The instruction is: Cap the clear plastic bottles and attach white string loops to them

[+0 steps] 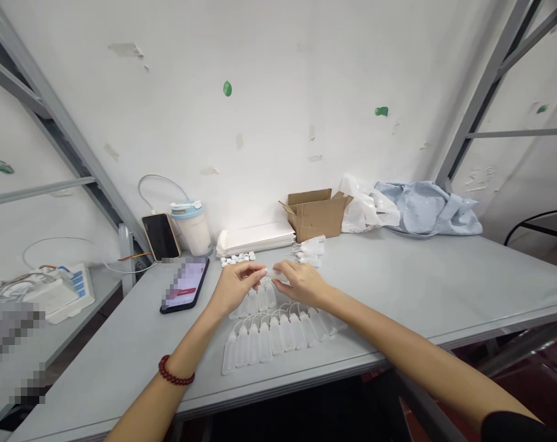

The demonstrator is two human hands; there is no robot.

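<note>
My right hand is closed around a small translucent squeeze bottle, mostly covered by its fingers. My left hand pinches a small white piece at the left end of that bottle; whether it is a cap cannot be made out. In front of both hands lies a row of translucent bottles with thin curved nozzle tubes. A shorter row of similar bottles sits behind it, partly hidden by my hands. Small white caps lie in a pile just beyond my left hand.
More bottles lie beyond my right hand. Along the wall stand a lidded cup, a stack of white sheets, an open cardboard box, a white plastic bag and blue cloth. A phone lies at left.
</note>
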